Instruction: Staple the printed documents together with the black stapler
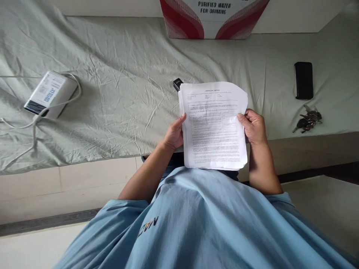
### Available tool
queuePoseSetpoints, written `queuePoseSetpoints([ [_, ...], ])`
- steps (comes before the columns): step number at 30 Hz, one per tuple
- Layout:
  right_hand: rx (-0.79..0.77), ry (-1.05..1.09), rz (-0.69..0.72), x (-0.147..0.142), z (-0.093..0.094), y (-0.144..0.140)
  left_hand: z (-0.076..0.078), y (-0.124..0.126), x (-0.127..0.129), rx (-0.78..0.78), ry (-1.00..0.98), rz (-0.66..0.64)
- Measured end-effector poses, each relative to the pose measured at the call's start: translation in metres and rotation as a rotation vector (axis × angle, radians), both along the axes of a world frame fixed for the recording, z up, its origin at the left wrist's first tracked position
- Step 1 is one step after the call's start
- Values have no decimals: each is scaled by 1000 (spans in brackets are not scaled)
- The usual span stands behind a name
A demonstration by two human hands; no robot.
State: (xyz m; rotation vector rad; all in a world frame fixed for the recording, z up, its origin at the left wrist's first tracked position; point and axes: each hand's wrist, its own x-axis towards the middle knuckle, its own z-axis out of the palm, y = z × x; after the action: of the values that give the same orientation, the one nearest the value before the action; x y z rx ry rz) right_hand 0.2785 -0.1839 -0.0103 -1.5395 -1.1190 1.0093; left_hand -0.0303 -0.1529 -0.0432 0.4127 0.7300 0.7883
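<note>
A stack of printed paper sheets (214,130) is held up in front of my body, its top page headed "Overleaf Notes" above dense small text. On its left edge my left hand (176,132) grips the sheets, thumb at the front and the other fingers hidden behind. My right hand (254,125) pinches the opposite edge, thumb on the top page. The sheets' top right corner bends over slightly. Partly hidden behind the top left corner lies a small black object (177,83), whose kind I cannot make out.
A pale green cloth (126,74) covers the table. A white box-shaped device (52,93) with a looped cable lies at left. At right are a black phone (303,80) and a bunch of keys (308,119). A red and white water carton (214,20) stands at the back.
</note>
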Motion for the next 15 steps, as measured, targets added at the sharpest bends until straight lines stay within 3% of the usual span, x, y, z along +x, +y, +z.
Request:
queuePoseSetpoints([
  [15,31,-94,45,7,-5,5,-8,-1,2,-30,24,50],
])
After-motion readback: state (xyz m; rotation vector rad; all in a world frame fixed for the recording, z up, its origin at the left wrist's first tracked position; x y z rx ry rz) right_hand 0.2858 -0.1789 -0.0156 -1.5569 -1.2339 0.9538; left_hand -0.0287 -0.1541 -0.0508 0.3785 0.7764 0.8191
